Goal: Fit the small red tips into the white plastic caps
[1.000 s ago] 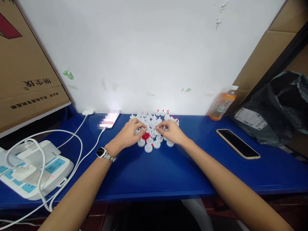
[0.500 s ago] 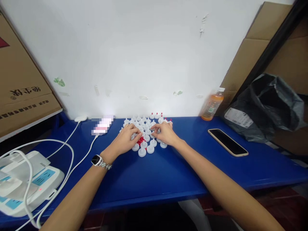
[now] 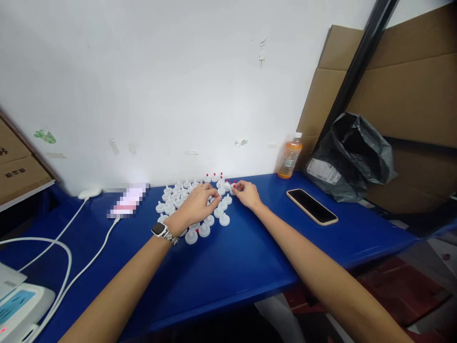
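Observation:
Several white nozzle caps (image 3: 191,237) with pointed spouts stand in a cluster on the blue table (image 3: 228,276). My left hand (image 3: 200,202), with a watch on its wrist, hovers over the middle of the cluster and hides part of it. Its fingers are bent in towards the thumb; what they hold, if anything, is hidden. At the cluster's right edge, my right hand (image 3: 247,194) pinches a white nozzle cap with a red tip (image 3: 233,186). Other red-tipped caps (image 3: 214,177) stand along the back near the wall. A bit of red shows under the left wrist.
An orange drink bottle (image 3: 290,156) stands by the wall. Right of my hands lie a phone (image 3: 312,206) and a grey plastic bag (image 3: 352,157). On the left are a blurred-out lit device (image 3: 128,201), white cables (image 3: 103,245) and a power strip (image 3: 24,309).
The view has swung to the right. My right hand has moved from the cluster's middle to a red-tipped cap at its right edge. My left hand has shifted right over the caps.

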### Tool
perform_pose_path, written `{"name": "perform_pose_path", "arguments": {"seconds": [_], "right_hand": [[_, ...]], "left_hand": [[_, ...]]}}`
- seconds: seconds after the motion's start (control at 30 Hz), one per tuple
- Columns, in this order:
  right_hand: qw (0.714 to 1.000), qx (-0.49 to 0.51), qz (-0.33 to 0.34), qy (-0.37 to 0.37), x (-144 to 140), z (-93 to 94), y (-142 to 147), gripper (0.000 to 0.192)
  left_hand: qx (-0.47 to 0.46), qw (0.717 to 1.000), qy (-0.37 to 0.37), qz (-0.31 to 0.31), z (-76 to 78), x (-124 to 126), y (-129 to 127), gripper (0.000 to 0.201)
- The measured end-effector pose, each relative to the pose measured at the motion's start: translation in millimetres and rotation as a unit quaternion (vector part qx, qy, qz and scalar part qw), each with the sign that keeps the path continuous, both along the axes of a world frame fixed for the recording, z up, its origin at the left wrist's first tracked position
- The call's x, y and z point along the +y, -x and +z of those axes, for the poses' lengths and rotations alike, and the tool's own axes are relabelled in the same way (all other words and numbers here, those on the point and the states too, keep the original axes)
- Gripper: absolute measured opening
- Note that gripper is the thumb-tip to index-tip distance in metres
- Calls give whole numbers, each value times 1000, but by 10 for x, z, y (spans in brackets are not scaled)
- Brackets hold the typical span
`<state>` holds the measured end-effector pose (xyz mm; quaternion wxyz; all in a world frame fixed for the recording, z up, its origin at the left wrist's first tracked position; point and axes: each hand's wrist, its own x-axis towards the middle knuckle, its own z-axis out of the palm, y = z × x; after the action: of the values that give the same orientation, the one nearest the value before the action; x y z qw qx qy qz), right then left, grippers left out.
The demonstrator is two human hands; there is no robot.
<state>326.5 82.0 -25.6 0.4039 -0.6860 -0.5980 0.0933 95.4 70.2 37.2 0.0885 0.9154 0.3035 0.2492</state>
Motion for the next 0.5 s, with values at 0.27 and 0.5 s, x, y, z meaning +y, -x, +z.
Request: {"name": "perform_pose_path", "arguments": {"seconds": [0.27, 0.5], "right_hand": [[970, -1, 160, -183, -298, 293, 416, 15], [943, 71, 300, -128, -479, 442, 1101, 13]], "left_hand": [[-85, 996, -20, 31, -37, -76, 241, 23], [-6, 995, -93, 46, -35, -131, 631, 24]]}}
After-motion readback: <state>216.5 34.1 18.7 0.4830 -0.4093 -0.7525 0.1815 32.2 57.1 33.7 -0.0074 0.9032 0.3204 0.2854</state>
